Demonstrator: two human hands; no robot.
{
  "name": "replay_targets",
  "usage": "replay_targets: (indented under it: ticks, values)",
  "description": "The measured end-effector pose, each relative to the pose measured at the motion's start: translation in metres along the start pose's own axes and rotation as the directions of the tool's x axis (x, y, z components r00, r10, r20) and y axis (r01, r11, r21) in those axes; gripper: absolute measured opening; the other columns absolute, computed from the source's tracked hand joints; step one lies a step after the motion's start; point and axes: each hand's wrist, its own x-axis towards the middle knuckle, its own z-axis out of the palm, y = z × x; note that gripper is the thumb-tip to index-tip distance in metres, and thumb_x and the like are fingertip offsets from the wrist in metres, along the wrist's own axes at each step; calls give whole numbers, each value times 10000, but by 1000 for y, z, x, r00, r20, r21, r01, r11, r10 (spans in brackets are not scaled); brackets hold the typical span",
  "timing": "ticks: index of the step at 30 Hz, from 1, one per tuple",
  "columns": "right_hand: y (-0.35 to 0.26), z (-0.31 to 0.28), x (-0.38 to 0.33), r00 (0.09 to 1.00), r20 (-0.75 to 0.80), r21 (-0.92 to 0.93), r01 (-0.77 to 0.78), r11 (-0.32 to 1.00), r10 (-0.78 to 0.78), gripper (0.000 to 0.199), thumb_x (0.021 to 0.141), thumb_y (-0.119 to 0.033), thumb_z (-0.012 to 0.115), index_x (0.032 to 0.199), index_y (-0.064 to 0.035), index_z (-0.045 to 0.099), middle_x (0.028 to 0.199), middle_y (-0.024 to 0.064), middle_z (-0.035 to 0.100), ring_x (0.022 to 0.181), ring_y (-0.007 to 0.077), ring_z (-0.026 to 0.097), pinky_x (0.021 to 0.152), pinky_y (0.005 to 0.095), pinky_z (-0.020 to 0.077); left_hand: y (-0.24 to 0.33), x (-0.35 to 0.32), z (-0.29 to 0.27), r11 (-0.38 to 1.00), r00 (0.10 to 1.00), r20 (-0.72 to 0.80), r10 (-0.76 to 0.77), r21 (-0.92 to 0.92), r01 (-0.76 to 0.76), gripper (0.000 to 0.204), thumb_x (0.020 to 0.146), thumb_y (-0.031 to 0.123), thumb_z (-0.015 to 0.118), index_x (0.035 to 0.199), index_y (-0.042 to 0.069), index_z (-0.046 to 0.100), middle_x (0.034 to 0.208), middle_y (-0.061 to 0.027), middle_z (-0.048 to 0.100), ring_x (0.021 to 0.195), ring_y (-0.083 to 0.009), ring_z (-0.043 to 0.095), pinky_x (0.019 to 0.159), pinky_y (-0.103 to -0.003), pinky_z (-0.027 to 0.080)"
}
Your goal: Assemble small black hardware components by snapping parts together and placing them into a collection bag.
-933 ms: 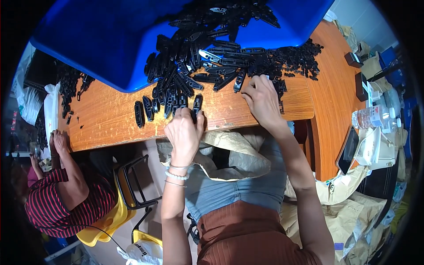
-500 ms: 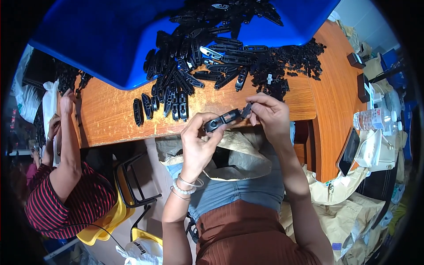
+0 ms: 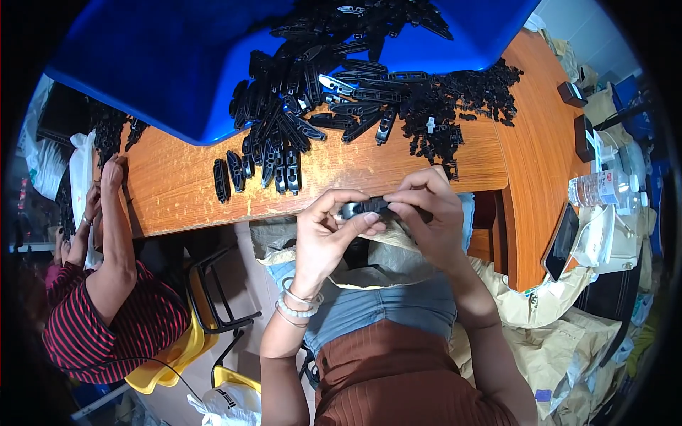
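Over the table's near edge, my left hand (image 3: 323, 231) is closed round a long black plastic part (image 3: 364, 207) with a rounded end. The fingers of my right hand (image 3: 430, 209) pinch at the part's other end, where a small dark piece was seen a moment ago; the fingertips now mostly hide it. Beyond my hands, a heap of similar long black parts (image 3: 284, 131) spills from a blue bin (image 3: 177, 92), with several of them set out singly toward me. To the right lies a pile of small black pieces (image 3: 433, 142), with one pale piece (image 3: 430, 125) among them.
An open paper sack (image 3: 383, 273) rests on my lap below my hands. On the right are a phone (image 3: 561, 243) and a clear bottle (image 3: 593, 190). At the left, a person in a striped shirt (image 3: 121, 323) works at the wooden table (image 3: 177, 184).
My right hand has come left and down, bringing its small piece against the end of the long black part. My left hand has shifted slightly. The neighbouring person's hands moved a little.
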Motion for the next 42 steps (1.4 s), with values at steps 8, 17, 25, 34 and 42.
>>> replay_targets:
  ticks: [8, 17, 25, 34, 42]
  values:
    - [1, 3, -23, 897, 255, 317, -430, 845, 360, 261, 796, -42, 656, 1050, 7, 619, 839, 20, 570, 608, 25, 423, 547, 184, 349, -5, -11, -5, 971, 999, 27, 18, 237, -24, 131, 785, -70, 633, 902, -29, 591, 783, -47, 618, 673, -105, 640, 605, -202, 528]
    - [31, -2, -11, 943, 306, 210, 68, 975, -132, 94, 837, -77, 593, 885, -19, 649, 832, 94, 620, 715, 149, 593, 636, 266, 468, 1, 12, -61, 552, 887, -190, 421, 829, -85, 184, 820, 139, 676, 878, -31, 640, 758, -87, 645, 624, -132, 621, 551, -246, 483]
    - [82, -10, 53, 942, -327, -680, -294, 672, 81, 160, 747, -174, 709, 759, -28, 644, 748, 86, 556, 763, 243, 530, 692, 360, 366, -6, 30, -55, 61, 865, -34, 501, 998, 4, 181, 770, 127, 641, 886, 17, 557, 826, -143, 531, 681, -339, 569, 558, -425, 428]
    - [75, -2, 51, 913, -408, -314, -163, 936, 22, 72, 785, -22, 636, 852, -8, 618, 797, 53, 576, 749, 142, 548, 653, 258, 411, -12, 33, -52, 251, 884, -64, 462, 966, -62, 222, 705, 82, 672, 845, 7, 518, 780, -147, 548, 674, -330, 567, 588, -396, 440]
    - [14, 28, 10, 889, 80, 506, -426, 750, 451, 136, 852, 13, 552, 979, 31, 597, 795, 27, 597, 679, 55, 535, 607, 187, 427, -26, 19, -27, 973, 981, -120, 156, 187, -132, 468, 700, -82, 700, 1051, 31, 413, 792, -42, 575, 551, -27, 457, 471, -151, 359]
